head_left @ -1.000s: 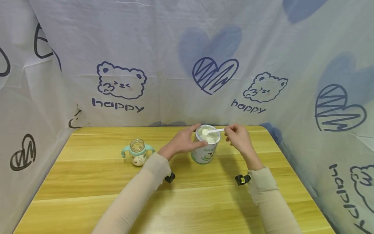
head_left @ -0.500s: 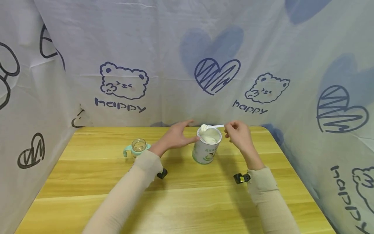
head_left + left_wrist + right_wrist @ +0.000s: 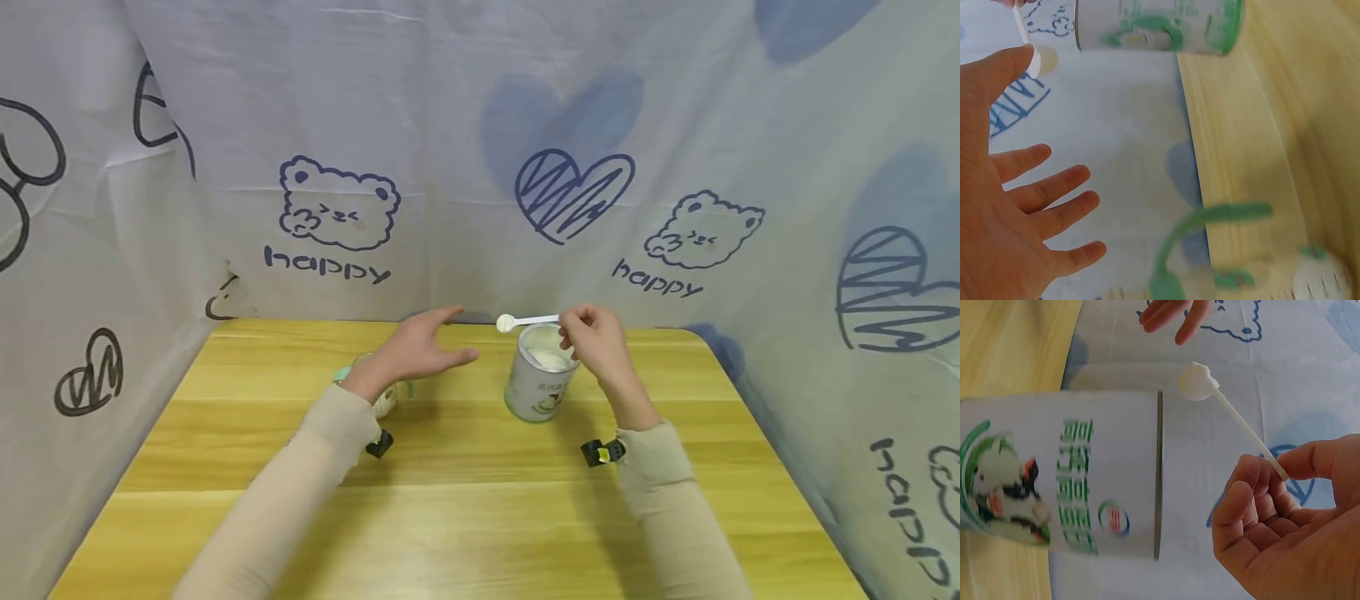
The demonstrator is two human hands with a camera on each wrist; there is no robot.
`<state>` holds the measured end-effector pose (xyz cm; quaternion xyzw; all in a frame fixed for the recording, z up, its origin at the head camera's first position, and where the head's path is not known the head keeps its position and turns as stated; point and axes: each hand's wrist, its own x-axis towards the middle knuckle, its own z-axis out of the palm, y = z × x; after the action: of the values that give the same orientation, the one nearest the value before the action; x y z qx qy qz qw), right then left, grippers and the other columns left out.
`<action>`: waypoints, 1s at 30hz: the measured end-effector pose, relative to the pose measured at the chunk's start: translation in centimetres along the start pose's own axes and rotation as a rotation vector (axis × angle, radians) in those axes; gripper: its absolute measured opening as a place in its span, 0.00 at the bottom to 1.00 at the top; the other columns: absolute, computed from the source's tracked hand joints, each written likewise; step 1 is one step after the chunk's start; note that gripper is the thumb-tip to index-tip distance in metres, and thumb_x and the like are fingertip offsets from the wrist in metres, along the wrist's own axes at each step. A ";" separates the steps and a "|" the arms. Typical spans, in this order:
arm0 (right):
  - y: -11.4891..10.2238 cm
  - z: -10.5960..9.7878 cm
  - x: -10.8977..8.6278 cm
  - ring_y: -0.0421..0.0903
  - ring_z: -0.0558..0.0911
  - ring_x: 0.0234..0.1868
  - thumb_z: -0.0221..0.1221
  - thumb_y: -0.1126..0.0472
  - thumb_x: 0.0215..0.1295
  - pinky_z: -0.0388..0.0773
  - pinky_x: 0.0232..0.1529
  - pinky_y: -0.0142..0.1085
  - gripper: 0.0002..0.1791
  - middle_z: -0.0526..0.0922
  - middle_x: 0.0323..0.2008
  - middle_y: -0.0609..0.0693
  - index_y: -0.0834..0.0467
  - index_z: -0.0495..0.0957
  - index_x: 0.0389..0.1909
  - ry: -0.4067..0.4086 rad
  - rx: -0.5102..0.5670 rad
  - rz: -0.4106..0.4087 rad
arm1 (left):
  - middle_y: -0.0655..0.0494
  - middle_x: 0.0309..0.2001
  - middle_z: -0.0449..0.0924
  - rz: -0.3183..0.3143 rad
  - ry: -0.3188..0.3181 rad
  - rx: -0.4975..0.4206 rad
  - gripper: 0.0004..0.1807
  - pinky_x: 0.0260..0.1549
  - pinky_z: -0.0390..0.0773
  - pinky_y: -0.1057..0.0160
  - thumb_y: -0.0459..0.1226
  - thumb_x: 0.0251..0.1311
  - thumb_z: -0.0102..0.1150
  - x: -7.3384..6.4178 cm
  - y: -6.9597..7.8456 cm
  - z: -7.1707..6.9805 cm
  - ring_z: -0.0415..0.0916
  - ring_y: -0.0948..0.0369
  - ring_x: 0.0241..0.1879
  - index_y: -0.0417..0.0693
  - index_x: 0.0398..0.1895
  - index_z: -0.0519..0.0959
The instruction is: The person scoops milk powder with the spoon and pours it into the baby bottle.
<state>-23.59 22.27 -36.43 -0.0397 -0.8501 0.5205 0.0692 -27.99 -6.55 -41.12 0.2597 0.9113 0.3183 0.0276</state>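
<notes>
My right hand pinches the end of a white scoop between thumb and fingers. Pale milk powder heaps in the scoop's bowl, which is held level above and left of the can's rim. Below it, the white and green milk powder can stands upright and open, with powder inside. My left hand hovers in the air with fingers spread and holds nothing. Behind that hand and wrist, a baby bottle with mint handles is partly hidden; one green handle shows in the left wrist view.
Everything stands on a wooden table. A pale cloth printed with bears and hearts hangs behind the table and along both sides. The can is close to the table's back edge.
My left hand has let go of the can and moved left, over towards the bottle. The scoop has risen out of the can with powder in it and shifted left past the rim.
</notes>
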 end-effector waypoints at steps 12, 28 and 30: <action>-1.7 3.1 0.3 0.48 0.83 0.31 0.54 0.59 0.73 0.81 0.29 0.33 0.12 0.85 0.36 0.59 0.64 0.80 0.42 -0.067 0.056 -0.014 | 0.39 0.75 0.70 -0.085 0.004 0.004 0.52 0.71 0.71 0.34 0.66 0.64 0.63 -3.3 -3.7 -2.2 0.70 0.39 0.73 0.54 0.84 0.57; -3.1 7.3 0.4 0.47 0.84 0.30 0.54 0.60 0.73 0.83 0.29 0.37 0.12 0.83 0.31 0.48 0.65 0.81 0.43 -0.132 0.116 -0.065 | 0.37 0.73 0.72 -0.125 0.023 -0.008 0.52 0.67 0.74 0.34 0.65 0.64 0.64 -6.5 -6.0 -3.8 0.75 0.38 0.68 0.53 0.84 0.59; -3.3 7.8 0.4 0.45 0.84 0.30 0.54 0.59 0.73 0.83 0.31 0.38 0.14 0.84 0.31 0.48 0.67 0.81 0.45 -0.146 0.112 -0.065 | 0.37 0.73 0.72 -0.132 0.028 -0.003 0.52 0.68 0.73 0.32 0.65 0.64 0.64 -6.8 -6.4 -3.9 0.72 0.37 0.70 0.52 0.83 0.59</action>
<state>-25.23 13.97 -36.93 0.0298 -0.8232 0.5663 0.0260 -25.85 -16.35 -42.56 0.1945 0.9262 0.3209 0.0363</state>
